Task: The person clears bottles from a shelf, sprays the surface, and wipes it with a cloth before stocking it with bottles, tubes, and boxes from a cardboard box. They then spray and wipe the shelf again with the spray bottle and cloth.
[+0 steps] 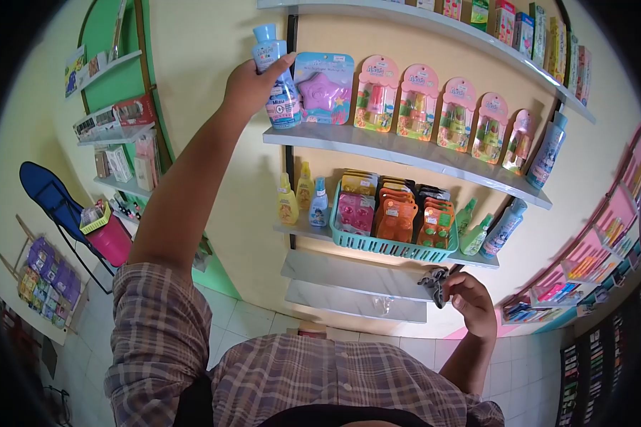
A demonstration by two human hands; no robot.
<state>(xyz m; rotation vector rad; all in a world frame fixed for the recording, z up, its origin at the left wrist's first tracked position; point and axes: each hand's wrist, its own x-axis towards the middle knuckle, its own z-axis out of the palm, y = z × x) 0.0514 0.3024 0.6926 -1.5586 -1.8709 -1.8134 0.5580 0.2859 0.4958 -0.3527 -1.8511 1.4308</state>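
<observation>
My left hand (253, 89) is wrapped round a blue bottle (269, 51) at the left end of the upper wall shelf (406, 148). Right beside the bottle stands a blue card pack with a purple star (325, 91). Low on the right, my right hand (470, 302) pinches a dark grey crumpled cloth-like item (436, 285) near the edge of a lower shelf (356, 274). Its exact nature is hard to make out.
Pink carded bottles (376, 96) line the upper shelf, with another blue bottle (547, 151) at its right end. Below sits a turquoise basket (399, 246) of carded goods between small spray bottles. A blue folding chair (46, 188) stands far left.
</observation>
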